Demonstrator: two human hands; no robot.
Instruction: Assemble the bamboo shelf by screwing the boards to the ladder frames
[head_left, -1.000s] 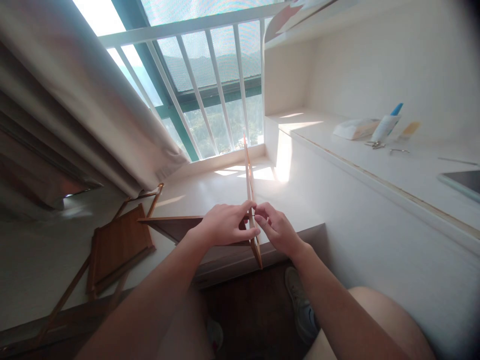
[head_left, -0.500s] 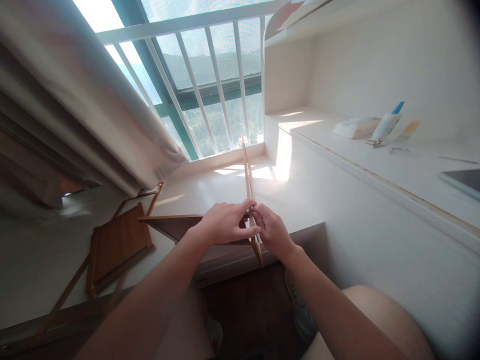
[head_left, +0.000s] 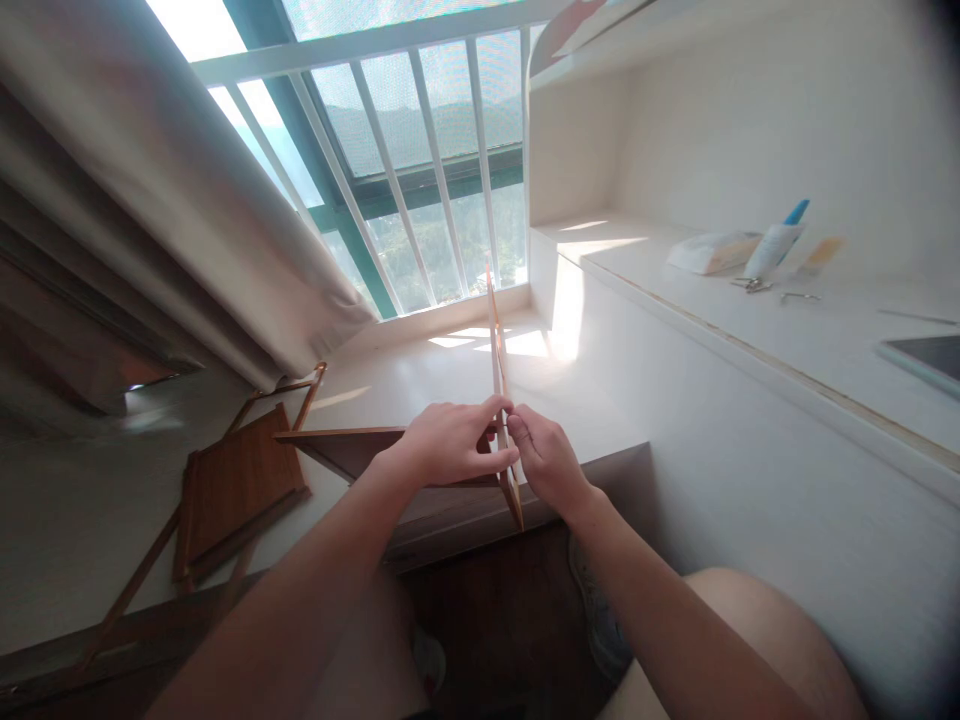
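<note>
A narrow wooden frame, seen edge-on, stands upright on the white ledge in the middle of the head view. Against its left side a brown wooden panel meets it near the lower end. My left hand lies over that joint, its thumb and fingers closed on the frame's edge. On the frame's right side is my right hand, fingertips pinched together close to the wood. Whatever sits between those fingertips is too small or hidden to name.
Left of me another wooden piece with a panel and legs lies on the white surface by the curtain. On the right shelf are a white tube with a blue cap, a plastic packet, small metal parts and a flat device.
My right hand's fingers have turned slightly at the frame, and its fingertips sit a little farther from the edge. My left hand and the wooden pieces stay almost the same.
</note>
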